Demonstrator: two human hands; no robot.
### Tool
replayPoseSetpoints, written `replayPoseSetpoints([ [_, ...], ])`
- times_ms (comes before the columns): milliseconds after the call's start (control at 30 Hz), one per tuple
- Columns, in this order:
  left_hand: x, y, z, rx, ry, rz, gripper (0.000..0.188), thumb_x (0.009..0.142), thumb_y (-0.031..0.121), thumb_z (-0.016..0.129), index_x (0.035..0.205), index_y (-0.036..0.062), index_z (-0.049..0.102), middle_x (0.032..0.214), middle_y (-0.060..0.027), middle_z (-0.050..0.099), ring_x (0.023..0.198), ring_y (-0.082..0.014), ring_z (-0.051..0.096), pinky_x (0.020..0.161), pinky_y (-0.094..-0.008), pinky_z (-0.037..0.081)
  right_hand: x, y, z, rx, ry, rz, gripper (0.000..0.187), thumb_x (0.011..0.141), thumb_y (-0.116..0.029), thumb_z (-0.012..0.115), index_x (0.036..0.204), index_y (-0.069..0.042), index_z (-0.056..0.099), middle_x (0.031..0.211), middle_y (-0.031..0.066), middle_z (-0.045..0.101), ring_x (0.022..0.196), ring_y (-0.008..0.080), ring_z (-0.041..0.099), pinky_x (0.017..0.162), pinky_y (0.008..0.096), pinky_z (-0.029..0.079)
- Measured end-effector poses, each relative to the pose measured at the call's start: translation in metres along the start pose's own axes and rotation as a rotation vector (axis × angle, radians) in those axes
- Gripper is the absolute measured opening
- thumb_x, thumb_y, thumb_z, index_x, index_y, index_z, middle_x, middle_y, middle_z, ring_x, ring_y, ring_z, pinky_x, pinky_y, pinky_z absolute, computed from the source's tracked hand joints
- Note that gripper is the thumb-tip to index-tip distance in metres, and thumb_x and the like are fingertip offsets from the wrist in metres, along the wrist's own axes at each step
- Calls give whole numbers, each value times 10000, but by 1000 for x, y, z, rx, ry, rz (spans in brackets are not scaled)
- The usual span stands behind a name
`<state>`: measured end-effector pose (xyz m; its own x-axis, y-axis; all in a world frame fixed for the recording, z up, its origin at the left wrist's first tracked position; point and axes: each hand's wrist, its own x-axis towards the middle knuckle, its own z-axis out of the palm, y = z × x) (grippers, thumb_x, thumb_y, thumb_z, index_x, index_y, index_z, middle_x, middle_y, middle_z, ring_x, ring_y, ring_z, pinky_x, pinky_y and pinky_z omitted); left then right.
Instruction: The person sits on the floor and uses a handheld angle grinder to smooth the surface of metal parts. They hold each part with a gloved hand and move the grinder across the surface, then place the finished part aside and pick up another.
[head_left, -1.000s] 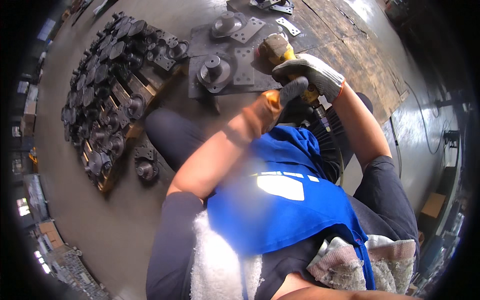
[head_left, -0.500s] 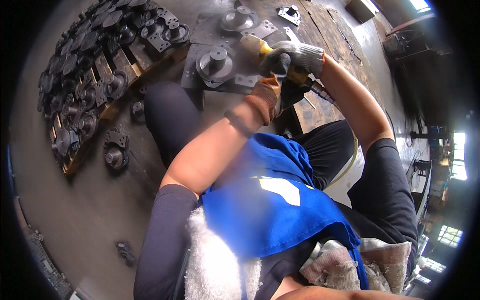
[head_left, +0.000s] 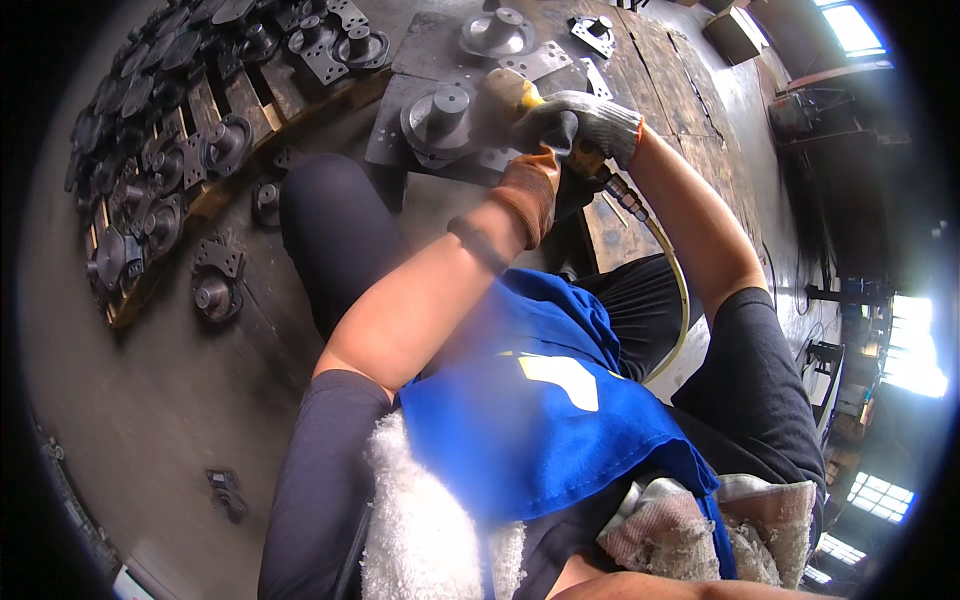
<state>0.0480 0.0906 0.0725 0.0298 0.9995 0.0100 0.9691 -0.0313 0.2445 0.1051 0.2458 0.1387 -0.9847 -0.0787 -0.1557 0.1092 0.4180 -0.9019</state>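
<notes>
- Head view: we see the right hand [head_left: 588,115], in a pale knit glove, wrapped around a yellow power tool [head_left: 525,96]
- Left hand [head_left: 545,165], orange-brown glove, sits against the tool; fingers partly hidden, we cannot tell its grip
- We note the tool's head near a flanged metal part [head_left: 443,117]
- Yellowish hose [head_left: 684,300] trails from the tool's rear

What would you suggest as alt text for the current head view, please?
Gloved left hand and right hand grip a yellow power tool, apparently a grinder, fed by a hose, beside a flanged metal part on a dark metal plate. More flanged parts crowd a wooden pallet to the left.
</notes>
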Motion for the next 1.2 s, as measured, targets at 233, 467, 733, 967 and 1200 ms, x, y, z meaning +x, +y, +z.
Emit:
replayPoseSetpoints([
  [233,4,-9,7,-16,104,132,358,925,281,528,1266,179,555,1068,-126,686,893,-268,701,759,-375,538,4,0,4,-3,5,36,484,975,-392,483,1198,-3,665,1096,113,701,969,172,647,883,308,507],
  [467,-6,-9,1,-198,139,12,343,899,299,578,1208,152,591,1028,-137,693,927,-285,695,766,-380,539,9,1,3,73,-28,41,495,946,-397,517,1203,1,660,1121,119,695,1016,174,633,924,310,492],
  [733,-7,-23,44,-1,47,-62,590,797,312,720,1240,-34,538,1102,-171,664,1012,-289,666,839,-321,528,7,-15,10,-63,12,18,457,866,-298,585,1209,-5,658,1126,99,692,998,156,632,906,304,502],
  [967,-6,8,2,62,-23,-123,810,734,278,794,1378,-47,427,1179,-119,678,1045,-191,678,857,-274,536,8,-5,9,88,13,68,381,874,-95,588,1237,11,636,1146,111,684,1004,155,640,916,293,506],
  [1200,-34,6,-67,47,-254,-212,884,725,295,803,1402,-78,375,1193,-119,674,1071,-176,667,880,-254,519,9,-3,10,115,23,89,398,863,-197,608,1207,-3,661,1131,103,692,990,157,644,892,296,516],
])
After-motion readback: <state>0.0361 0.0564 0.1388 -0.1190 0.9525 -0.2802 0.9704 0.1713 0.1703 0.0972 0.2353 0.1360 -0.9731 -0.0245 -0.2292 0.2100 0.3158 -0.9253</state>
